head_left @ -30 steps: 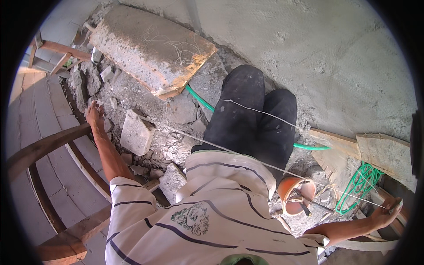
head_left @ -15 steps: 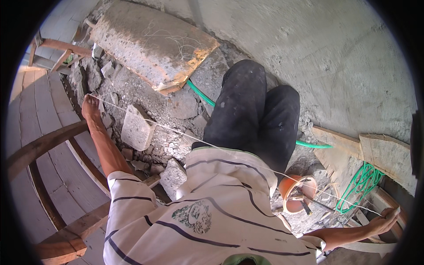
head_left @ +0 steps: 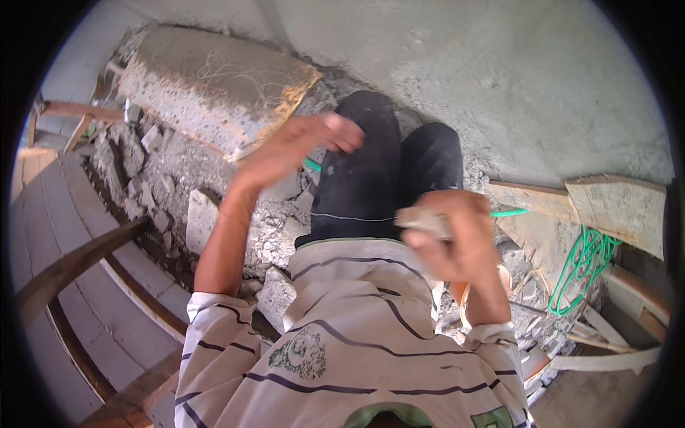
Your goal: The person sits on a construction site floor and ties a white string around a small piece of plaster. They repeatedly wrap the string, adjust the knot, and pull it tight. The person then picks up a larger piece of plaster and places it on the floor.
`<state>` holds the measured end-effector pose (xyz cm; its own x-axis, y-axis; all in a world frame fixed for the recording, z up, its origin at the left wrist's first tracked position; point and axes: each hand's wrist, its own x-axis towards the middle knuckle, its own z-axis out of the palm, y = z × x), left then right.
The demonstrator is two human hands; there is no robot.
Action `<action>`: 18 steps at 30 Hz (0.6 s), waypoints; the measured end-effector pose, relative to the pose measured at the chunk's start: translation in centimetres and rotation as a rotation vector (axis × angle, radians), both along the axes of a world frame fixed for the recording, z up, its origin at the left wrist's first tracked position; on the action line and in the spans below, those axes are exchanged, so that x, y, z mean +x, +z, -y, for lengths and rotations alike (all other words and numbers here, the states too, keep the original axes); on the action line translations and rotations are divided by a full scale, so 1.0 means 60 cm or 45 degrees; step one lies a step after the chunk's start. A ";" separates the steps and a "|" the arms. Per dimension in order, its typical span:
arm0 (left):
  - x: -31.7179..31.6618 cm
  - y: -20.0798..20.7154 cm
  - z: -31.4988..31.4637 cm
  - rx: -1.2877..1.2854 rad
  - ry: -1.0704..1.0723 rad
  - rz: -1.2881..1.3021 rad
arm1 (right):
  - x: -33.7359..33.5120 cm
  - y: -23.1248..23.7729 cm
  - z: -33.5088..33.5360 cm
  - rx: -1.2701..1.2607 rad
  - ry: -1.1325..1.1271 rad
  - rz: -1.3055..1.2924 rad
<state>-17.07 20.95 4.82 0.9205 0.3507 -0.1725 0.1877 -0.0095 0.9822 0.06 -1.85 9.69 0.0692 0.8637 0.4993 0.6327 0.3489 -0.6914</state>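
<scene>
1. Trousers (head_left: 360, 175), black and dusty, cover the person's bent legs at the centre of the view.
2. The right hand (head_left: 460, 232) is over the right thigh of the trousers, thumb and fingers closed on a small block (head_left: 426, 222), greyish-tan and blunt-ended; the hand is somewhat blurred.
3. A thin pale string (head_left: 349, 217) crosses the lap of the trousers from their left edge and reaches the block; whether it is tied or wound there cannot be told.
4. The left hand (head_left: 310, 139) is raised in front of the left thigh of the trousers, fingers bent and smeared by motion; whether it pinches anything cannot be told.
5. Up and left of the trousers lies a curved slab (head_left: 193, 93), grey and stained, with tangled pale thread (head_left: 239, 75) on top.
6. Left of the trousers, broken rubble (head_left: 275, 296) is heaped; farther left stands a frame of wooden bars (head_left: 78, 267).
7. Right of the trousers, close by, an orange bucket (head_left: 464, 303) shows only partly behind the forearm.
8. Farther right of the trousers are a coiled green hose (head_left: 584, 274) and boards (head_left: 621, 210).
9. A rough grey wall (head_left: 542, 100) rises beyond the trousers.
</scene>
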 end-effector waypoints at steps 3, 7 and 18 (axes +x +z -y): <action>0.076 -0.037 0.089 -0.541 -0.513 -0.048 | -0.062 -0.005 -0.028 -0.012 0.246 0.115; 0.118 -0.040 0.145 -1.235 -0.424 -0.027 | -0.097 -0.047 0.016 -0.290 0.291 -0.172; 0.229 -0.046 0.091 -1.045 0.009 0.155 | -0.105 -0.146 0.127 -0.536 -0.047 -1.032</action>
